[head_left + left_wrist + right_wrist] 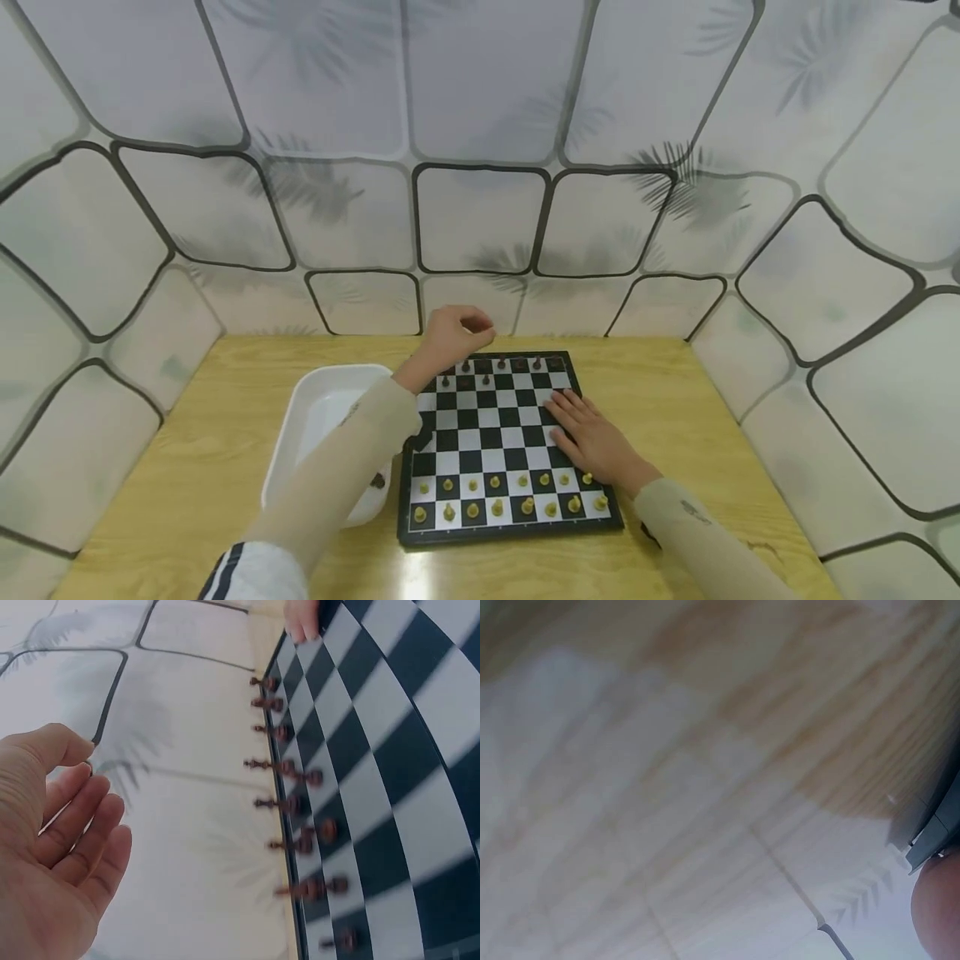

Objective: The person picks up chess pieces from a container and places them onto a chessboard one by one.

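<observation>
My left hand [455,331] is raised over the far left part of the chessboard [490,461]. Thumb and index fingertips meet in the left wrist view, with a small dark sliver showing between them; whatever they pinch is mostly hidden. Below, dark red chess pieces [283,766] line the board's far edge, several pawns [328,829] standing in front of them. My right hand [600,446] rests flat on the board's right side, fingers extended. Two rows of yellow chess pieces [497,507] occupy the near end.
Left of the board stands a white plastic tray [303,425], partly covered by my left forearm, with a dark piece [378,481] in it. Everything sits on a light wooden table [660,392]. Patterned walls [480,221] enclose the table's back and sides.
</observation>
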`<state>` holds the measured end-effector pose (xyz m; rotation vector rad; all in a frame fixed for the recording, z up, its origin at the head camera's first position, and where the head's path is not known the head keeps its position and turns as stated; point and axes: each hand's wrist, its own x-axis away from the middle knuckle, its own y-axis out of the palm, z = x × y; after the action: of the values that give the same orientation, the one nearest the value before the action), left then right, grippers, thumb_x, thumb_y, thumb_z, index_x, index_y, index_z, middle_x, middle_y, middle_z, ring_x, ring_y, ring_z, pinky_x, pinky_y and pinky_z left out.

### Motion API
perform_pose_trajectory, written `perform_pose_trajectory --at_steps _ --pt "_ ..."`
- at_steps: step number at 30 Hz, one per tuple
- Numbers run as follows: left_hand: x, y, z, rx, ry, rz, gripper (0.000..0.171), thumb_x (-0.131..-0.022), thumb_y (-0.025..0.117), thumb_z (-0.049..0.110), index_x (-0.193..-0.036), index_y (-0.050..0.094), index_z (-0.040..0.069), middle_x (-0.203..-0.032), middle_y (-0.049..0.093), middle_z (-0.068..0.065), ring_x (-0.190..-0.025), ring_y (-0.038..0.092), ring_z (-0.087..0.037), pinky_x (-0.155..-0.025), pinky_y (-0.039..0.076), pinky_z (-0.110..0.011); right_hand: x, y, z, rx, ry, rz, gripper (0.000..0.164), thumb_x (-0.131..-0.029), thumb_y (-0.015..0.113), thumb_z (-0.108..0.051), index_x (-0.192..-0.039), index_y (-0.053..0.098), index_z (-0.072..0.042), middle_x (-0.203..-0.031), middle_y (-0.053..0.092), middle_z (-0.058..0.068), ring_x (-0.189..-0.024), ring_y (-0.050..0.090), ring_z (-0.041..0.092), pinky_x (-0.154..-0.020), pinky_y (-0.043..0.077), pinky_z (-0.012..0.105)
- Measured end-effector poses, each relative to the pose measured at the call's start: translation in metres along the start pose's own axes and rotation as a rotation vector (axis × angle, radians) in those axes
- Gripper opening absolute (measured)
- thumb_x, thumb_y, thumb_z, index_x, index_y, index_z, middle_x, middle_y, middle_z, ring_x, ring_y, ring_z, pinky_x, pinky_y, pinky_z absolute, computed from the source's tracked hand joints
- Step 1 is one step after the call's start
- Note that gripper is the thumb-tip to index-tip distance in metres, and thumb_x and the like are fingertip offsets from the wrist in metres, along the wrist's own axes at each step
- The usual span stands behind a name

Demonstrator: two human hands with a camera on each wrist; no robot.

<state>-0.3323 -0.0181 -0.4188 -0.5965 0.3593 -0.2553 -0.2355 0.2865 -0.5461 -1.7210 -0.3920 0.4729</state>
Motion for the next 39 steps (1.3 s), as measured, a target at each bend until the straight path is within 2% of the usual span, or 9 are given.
perform_pose_trajectory --at_steps 3,9,14,18,26,29,33,39 --pt "0.009 -0.014 -0.005 -0.009 0.015 0.019 0.020 -0.098 0.073 0.022 -0.110 0.080 0.008 -0.103 0.080 -0.009 -0.095 0.073 -0.026 -0.082 0.060 -0.043 0.000 0.000 -0.001 -0.004 0.008 -0.004 0.060 -0.111 0.048 -0.038 -0.161 0.042 -0.008 -0.169 0.039 0.015 -0.159 0.030 0.039 -0.128 0.027 0.059" --pt "0.031 -0.039 -0.015 -0.013 -0.004 0.042 0.016 -0.097 0.074 0.022 -0.107 0.081 0.010 -0.100 0.079 -0.007 -0.092 0.073 -0.024 -0.080 0.060 -0.042 0.001 0.001 -0.001 -0.005 0.003 0.014 0.059 -0.111 0.049 -0.037 -0.161 0.042 -0.007 -0.168 0.040 0.016 -0.158 0.031 0.040 -0.127 0.028 0.059" --pt "0.047 -0.053 -0.028 -0.029 -0.015 0.048 0.017 -0.097 0.075 0.021 -0.107 0.080 0.008 -0.099 0.080 -0.008 -0.090 0.073 -0.022 -0.078 0.060 -0.039 0.003 0.002 0.000 0.006 -0.004 0.035 0.058 -0.110 0.050 -0.036 -0.160 0.044 -0.007 -0.167 0.042 0.016 -0.157 0.034 0.041 -0.126 0.030 0.060" --pt "0.060 -0.064 -0.039 -0.045 -0.038 0.050 0.016 -0.096 0.075 0.019 -0.108 0.081 0.009 -0.099 0.080 -0.007 -0.089 0.073 -0.021 -0.078 0.060 -0.037 0.003 0.003 -0.001 0.001 0.002 0.013 0.059 -0.111 0.049 -0.038 -0.161 0.042 -0.007 -0.168 0.040 0.016 -0.158 0.032 0.040 -0.127 0.028 0.060" --pt "0.086 -0.090 -0.057 -0.053 -0.067 0.050 0.019 -0.097 0.074 0.016 -0.112 0.079 0.005 -0.105 0.080 -0.012 -0.094 0.074 -0.025 -0.083 0.060 -0.041 0.002 0.000 -0.003 -0.015 -0.004 0.021 0.059 -0.111 0.049 -0.036 -0.161 0.041 -0.006 -0.168 0.040 0.017 -0.158 0.031 0.041 -0.127 0.028 0.060" --pt "0.095 -0.098 -0.066 -0.081 -0.079 0.048 0.019 -0.097 0.073 0.016 -0.111 0.079 0.004 -0.105 0.079 -0.012 -0.093 0.074 -0.025 -0.081 0.059 -0.038 0.002 0.000 -0.003 -0.014 -0.004 0.018 0.059 -0.111 0.049 -0.036 -0.161 0.041 -0.006 -0.168 0.039 0.017 -0.158 0.031 0.041 -0.127 0.028 0.060" --pt "0.106 -0.107 -0.077 -0.101 -0.127 0.037 0.022 -0.097 0.073 0.017 -0.112 0.078 0.002 -0.102 0.079 -0.012 -0.090 0.071 -0.023 -0.076 0.056 -0.033 0.002 -0.001 -0.004 -0.002 0.000 0.004 0.060 -0.111 0.048 -0.037 -0.162 0.040 -0.007 -0.169 0.038 0.016 -0.159 0.030 0.040 -0.128 0.028 0.059" --pt "0.118 -0.114 -0.090 -0.114 -0.158 0.009 0.023 -0.096 0.073 0.014 -0.113 0.077 -0.001 -0.102 0.078 -0.014 -0.091 0.071 -0.024 -0.076 0.057 -0.031 0.001 -0.002 -0.005 -0.005 0.009 -0.005 0.060 -0.111 0.049 -0.037 -0.162 0.040 -0.006 -0.169 0.038 0.017 -0.159 0.029 0.041 -0.128 0.027 0.059"
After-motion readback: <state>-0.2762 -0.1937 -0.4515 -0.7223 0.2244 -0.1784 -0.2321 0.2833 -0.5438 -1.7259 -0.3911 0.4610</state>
